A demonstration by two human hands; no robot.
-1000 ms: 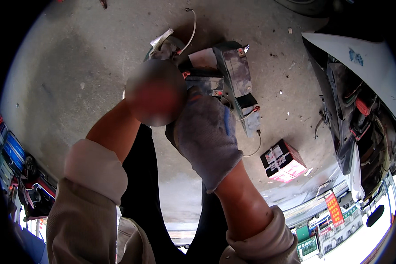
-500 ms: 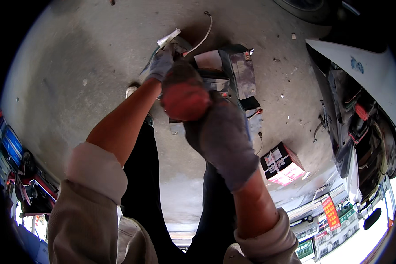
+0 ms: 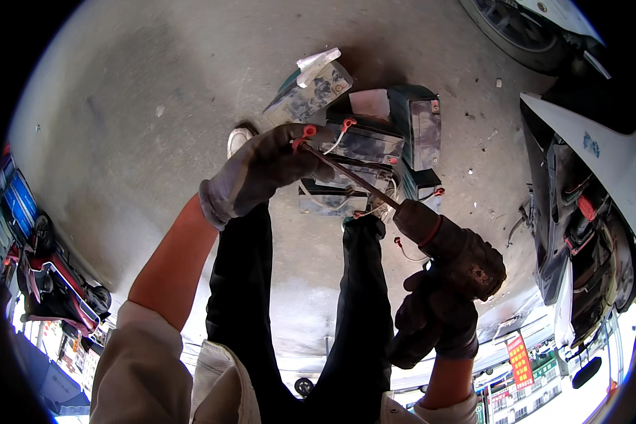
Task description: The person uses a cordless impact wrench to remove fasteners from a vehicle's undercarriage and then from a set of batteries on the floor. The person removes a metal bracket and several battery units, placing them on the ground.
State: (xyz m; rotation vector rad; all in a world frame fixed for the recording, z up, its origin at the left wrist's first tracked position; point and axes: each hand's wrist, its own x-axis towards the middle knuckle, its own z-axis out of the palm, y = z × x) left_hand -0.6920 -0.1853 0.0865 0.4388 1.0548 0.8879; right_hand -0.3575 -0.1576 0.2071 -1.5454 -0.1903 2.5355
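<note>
My gloved right hand (image 3: 434, 321) grips a dark, worn cordless drill (image 3: 470, 258) by its handle. A long thin bit (image 3: 364, 182) runs from its chuck up and left to my left hand. My gloved left hand (image 3: 258, 169) has its fingers closed near the bit's tip, around red-capped cable ends (image 3: 308, 131). Another red-capped terminal (image 3: 348, 124) on a white wire is just right of the fingers. Below and beyond are dusty black batteries (image 3: 364, 145), one standing at the right (image 3: 422, 134). Further off a tilted battery (image 3: 307, 99) has a white strip (image 3: 319, 67) on it.
Both my legs stand either side of the concrete floor (image 3: 304, 283) in the middle. A white scooter with its panels off (image 3: 586, 212) is at the right, and a wheel (image 3: 516, 32) at the upper right. A red scooter (image 3: 60, 290) is parked at the left.
My left hand has drawn back toward me from the tilted battery, which is now uncovered. The drill has swung to the lower right, and its long bit shows.
</note>
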